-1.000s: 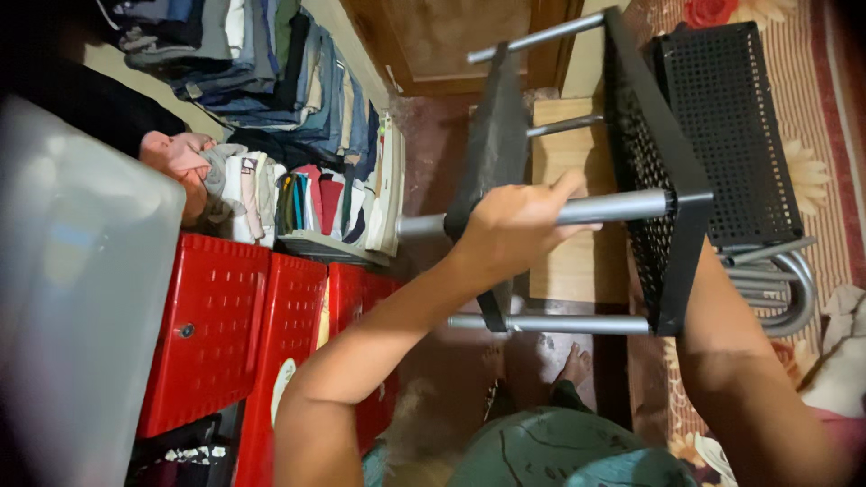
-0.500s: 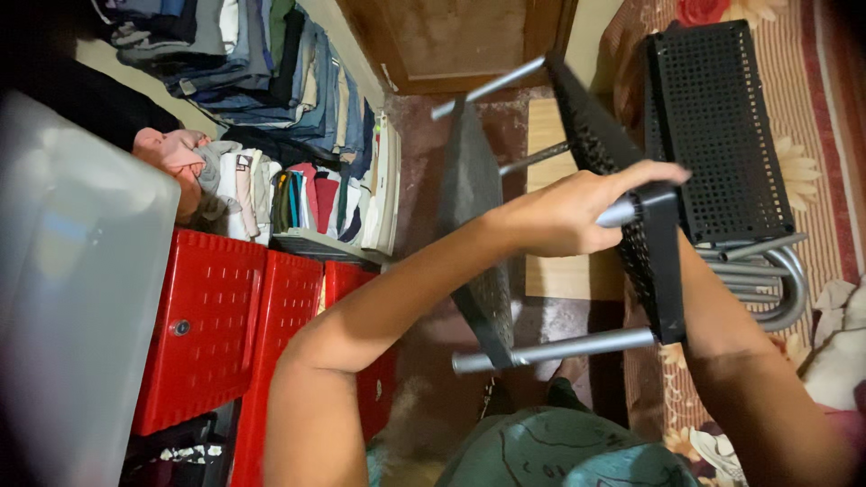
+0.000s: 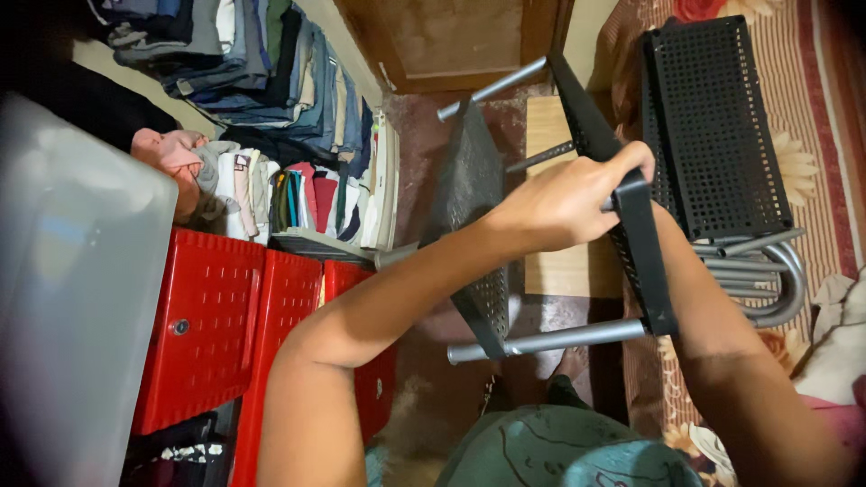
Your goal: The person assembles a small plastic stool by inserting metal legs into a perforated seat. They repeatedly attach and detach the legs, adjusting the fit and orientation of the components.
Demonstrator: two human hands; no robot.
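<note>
Left hand (image 3: 564, 206) wrapped around grey tube at black rack (image 3: 631, 225); right hand hidden behind rack, grip unclear; red drawers (image 3: 234, 325) left

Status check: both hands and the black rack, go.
Left hand gripping grey pole at black perforated rack shelf. Right hand hidden behind shelf. Rack tilted, held off the floor. Second black shelf beyond.

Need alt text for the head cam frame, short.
A left hand grips a black perforated shelf panel joined by grey metal tubes to a second panel; the right forearm reaches behind it. Red drawers and folded clothes sit left.
</note>
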